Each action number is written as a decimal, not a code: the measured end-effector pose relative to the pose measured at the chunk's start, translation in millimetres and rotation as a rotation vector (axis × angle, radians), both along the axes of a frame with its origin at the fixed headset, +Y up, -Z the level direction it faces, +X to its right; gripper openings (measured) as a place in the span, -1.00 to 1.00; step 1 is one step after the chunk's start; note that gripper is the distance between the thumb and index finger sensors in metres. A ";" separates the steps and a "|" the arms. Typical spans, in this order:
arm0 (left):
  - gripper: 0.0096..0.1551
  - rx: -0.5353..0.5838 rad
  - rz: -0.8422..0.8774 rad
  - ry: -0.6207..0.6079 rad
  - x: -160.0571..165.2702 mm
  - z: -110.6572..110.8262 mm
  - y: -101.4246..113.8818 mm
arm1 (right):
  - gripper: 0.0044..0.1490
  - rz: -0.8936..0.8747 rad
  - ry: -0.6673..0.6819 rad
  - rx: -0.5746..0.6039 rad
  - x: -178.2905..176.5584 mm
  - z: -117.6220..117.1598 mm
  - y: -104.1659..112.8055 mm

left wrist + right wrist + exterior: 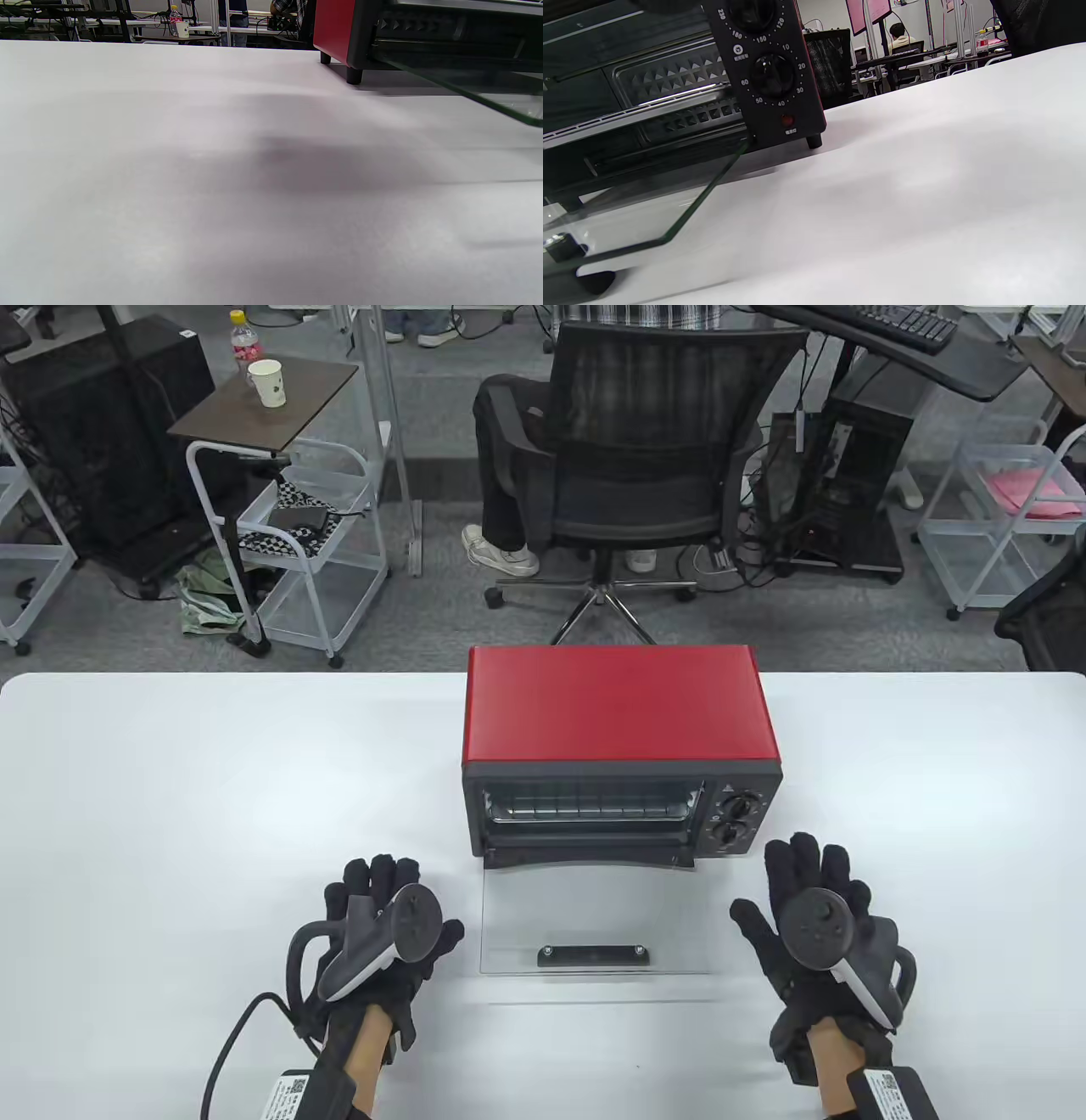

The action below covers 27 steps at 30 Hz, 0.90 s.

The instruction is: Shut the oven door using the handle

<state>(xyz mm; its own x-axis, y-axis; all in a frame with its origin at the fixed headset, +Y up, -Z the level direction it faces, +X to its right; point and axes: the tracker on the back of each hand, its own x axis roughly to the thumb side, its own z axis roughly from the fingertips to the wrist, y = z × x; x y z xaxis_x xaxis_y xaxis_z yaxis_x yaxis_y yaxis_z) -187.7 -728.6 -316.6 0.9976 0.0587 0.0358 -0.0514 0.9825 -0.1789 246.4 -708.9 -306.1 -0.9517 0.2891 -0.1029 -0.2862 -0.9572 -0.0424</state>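
On the white table [170,814], flat glass door [594,912] lies between two empty, spread hands.

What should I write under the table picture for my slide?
Red toaster oven with its glass door open flat; left hand and right hand rest flat on either side.

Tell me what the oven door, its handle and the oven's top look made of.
Oven door: clear glass, since the table shows through and its edge looks green.
Handle: black, probably plastic, fixed by two shiny screws.
Oven top: likely painted metal, a smooth red satin sheet.
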 end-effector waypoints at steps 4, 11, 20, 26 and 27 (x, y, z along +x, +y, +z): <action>0.08 -0.007 -0.016 -0.004 0.5 -1.2 -0.7 | -0.01 -0.011 0.005 0.002 -0.9 -0.3 0.6; 0.08 -0.013 -0.005 0.001 -0.4 0.3 0.1 | -0.01 -0.007 0.009 0.004 -1.9 -0.9 0.2; 0.07 -0.014 0.004 -0.001 -0.6 0.0 0.3 | -0.01 -0.018 0.007 0.007 -1.3 -0.7 0.4; 0.07 -0.016 0.006 0.001 -0.8 0.4 0.7 | -0.02 -0.022 0.009 0.010 -1.4 -0.9 0.8; 0.07 -0.018 0.008 0.001 -0.9 0.3 0.5 | -0.02 -0.024 0.009 0.012 -1.5 -0.5 1.0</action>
